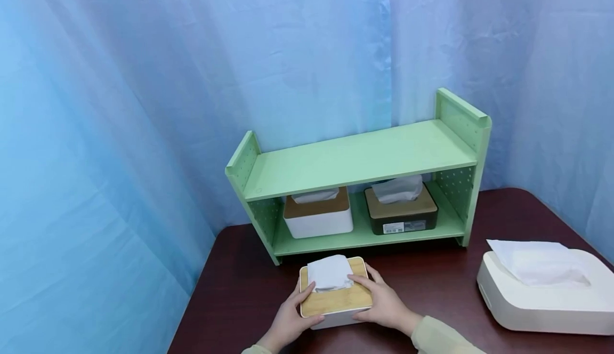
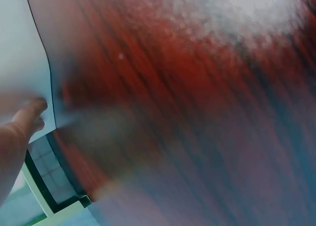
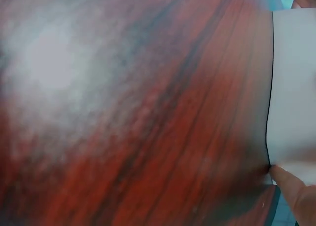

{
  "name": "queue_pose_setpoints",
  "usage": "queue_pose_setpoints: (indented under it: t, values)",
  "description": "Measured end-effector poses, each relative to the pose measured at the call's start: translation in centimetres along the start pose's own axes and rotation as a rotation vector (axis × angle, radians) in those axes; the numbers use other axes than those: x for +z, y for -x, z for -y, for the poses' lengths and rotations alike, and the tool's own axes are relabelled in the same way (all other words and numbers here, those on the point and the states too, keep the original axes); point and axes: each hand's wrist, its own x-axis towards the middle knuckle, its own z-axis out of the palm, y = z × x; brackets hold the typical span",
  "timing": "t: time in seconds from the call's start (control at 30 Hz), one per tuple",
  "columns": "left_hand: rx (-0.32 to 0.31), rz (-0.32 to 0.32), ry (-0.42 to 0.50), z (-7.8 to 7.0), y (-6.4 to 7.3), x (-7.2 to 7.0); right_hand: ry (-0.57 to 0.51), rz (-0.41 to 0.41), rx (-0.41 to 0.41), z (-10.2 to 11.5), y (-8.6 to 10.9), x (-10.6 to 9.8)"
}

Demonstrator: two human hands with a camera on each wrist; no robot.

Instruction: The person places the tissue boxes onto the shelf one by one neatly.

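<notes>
Tissue box (image 1: 331, 305) wants even pressure: left hand (image 1: 292, 314) and right hand (image 1: 384, 302) curl round opposite sides, a snug grip; whether it clears the surface (image 1: 230, 290) is unclear.

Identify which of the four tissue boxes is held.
The box with the pale wooden top, gripped by the left hand and right hand. The brown-topped white box and dark-sided box stand on the shelf; the all-white box sits apart.
</notes>
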Motion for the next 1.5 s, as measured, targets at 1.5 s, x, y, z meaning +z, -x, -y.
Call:
queue_pose_setpoints:
  t: [1.5]
  values:
    - [0.495, -0.334, -0.096, -10.5, -1.7, -8.8, -0.054, -0.304, -0.439, 9.2, -2.8, -8.6]
